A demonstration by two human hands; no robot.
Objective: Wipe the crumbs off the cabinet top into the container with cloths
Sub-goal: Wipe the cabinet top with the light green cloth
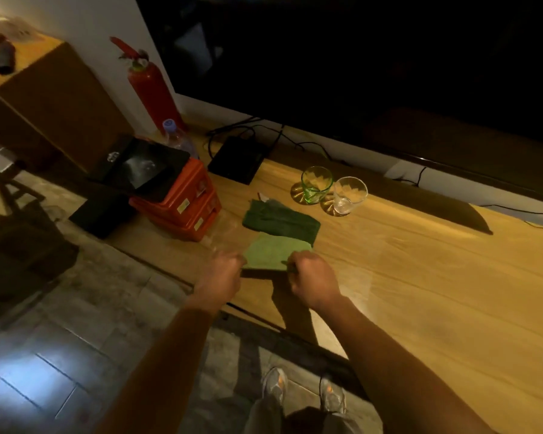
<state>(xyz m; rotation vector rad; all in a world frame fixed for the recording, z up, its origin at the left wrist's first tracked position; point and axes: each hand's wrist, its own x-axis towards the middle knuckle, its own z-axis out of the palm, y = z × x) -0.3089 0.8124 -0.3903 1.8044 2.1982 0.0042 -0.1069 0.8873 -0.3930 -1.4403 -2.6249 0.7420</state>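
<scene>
A light green cloth [271,250] lies flat near the front edge of the wooden cabinet top [420,261]. Behind it, touching, lies a folded dark green cloth [279,219]. My left hand [223,274] is blurred and closed at the light cloth's near left corner. My right hand [314,277] is fisted on the cloth's near right corner, pinching its edge. No crumbs can be made out in the dim light, and I cannot tell which object is the container.
A green glass [316,183] and a clear glass [348,194] stand behind the cloths. Orange boxes [182,205] with a black tablet [148,167] on top sit left. A black box [237,159] with cables, a large TV [358,57], a fire extinguisher [152,89].
</scene>
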